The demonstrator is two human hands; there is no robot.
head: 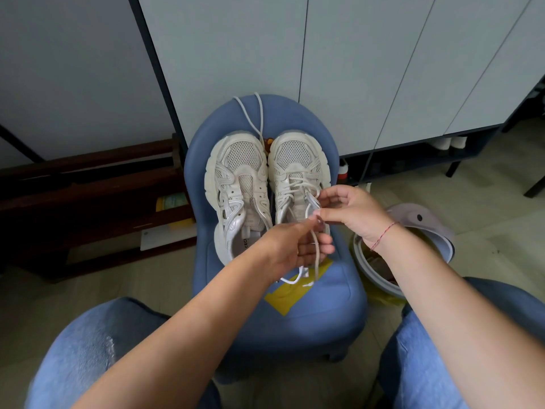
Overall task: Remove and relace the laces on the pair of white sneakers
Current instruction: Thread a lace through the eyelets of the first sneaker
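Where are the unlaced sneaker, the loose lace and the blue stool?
unlaced sneaker (241, 156): head view, mesh toe.
loose lace (261, 113): head view, strand beyond the toes.
blue stool (309, 320): head view, bare near seat.

I read this as a home entryway: tall pale cabinet doors (354, 69) behind the blue stool (295, 308), a low open shelf (413, 160) behind it rightward, a dark wooden rack (88, 178) to its left, a lined bin (373, 273) to its right

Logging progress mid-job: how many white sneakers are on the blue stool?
2. An unlaced sneaker sits on the left of the blue stool; a laced sneaker sits beside it on the right, its lace pinched by the left hand and right hand. None seems hidden.
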